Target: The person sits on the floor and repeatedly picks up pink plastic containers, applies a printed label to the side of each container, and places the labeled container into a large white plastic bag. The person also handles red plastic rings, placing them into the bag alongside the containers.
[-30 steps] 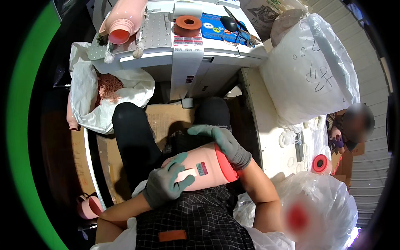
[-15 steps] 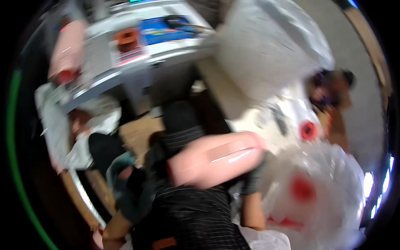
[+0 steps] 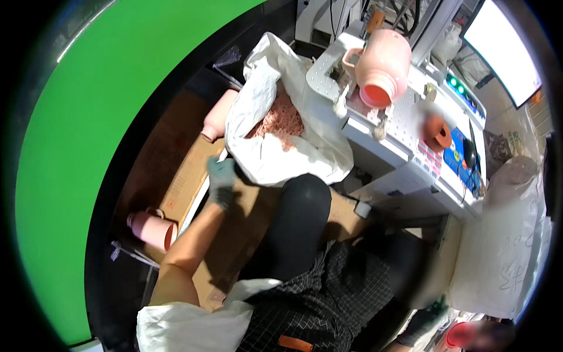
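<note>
My left hand [image 3: 221,177], in a grey-green glove, is stretched out over the pale edge strip of a cardboard box. Its fingers look extended, with nothing visible in them. Just beyond the fingertips lies a pink bottle [image 3: 219,117], its neck pointing toward the near left. Behind my forearm a pink jug with a handle [image 3: 153,229] lies on its side. My right hand [image 3: 433,315], also gloved, is low at the right, beside a red round thing [image 3: 459,335]. Shadow and blur hide its fingers. Another pink jug [image 3: 385,61] is on the machine, its red-lined mouth facing me.
A white sack [image 3: 325,154] holding pink crumpled material stands between the box and machine. The machine's perforated plate [image 3: 404,114] carries an orange-brown ring-shaped part [image 3: 437,134]. A large whitish bag [image 3: 498,246] stands at the right. A bright screen [image 3: 504,50] hangs at upper right.
The view has swung left. The pink bottle that was between my hands over my lap is no longer there. My hands have parted, the left reaching forward, the right out to the side.
</note>
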Motion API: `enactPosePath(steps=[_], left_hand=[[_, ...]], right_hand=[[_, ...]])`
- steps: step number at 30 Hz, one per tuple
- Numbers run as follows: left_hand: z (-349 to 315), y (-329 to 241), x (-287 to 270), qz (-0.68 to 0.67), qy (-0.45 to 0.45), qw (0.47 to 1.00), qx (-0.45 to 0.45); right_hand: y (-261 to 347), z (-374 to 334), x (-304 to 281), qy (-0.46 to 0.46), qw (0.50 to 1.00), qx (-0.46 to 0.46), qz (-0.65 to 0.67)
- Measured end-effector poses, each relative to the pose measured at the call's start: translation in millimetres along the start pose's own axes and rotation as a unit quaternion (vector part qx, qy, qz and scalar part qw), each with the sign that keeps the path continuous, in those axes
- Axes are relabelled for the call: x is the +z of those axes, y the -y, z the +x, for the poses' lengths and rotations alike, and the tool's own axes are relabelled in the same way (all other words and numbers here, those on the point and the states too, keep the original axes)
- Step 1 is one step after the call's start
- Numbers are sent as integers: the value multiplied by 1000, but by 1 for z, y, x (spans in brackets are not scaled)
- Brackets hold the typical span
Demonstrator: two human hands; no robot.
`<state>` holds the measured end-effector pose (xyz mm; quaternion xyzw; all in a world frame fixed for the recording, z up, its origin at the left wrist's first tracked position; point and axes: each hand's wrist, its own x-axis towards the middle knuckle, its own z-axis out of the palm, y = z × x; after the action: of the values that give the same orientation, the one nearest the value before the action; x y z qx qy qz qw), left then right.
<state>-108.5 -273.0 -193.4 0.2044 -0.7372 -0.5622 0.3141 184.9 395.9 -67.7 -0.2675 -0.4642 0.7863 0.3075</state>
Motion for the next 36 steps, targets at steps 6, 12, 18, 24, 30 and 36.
enactPosePath(steps=[6, 12, 18, 24, 30, 36], left_hand=[[157, 155, -27, -138, -132, 915, -355], [217, 235, 34, -267, -16, 858, -439], [182, 201, 47, -196, -181, 911, -315], [30, -25, -49, 94, -149, 984, 26], [-79, -213, -30, 209, 91, 858, 461], [-185, -254, 25, -89, 342, 717, 600]], right_hand=[[-68, -48, 166, 81, 890, -143, -425], [-110, -25, 110, 40, 771, -278, -572], [-97, -41, 183, 67, 741, -283, -605], [-97, -51, 182, 47, 748, -357, -557], [-70, -112, 271, 330, 848, -188, -370], [-73, -148, 225, 331, 930, 9, -161]])
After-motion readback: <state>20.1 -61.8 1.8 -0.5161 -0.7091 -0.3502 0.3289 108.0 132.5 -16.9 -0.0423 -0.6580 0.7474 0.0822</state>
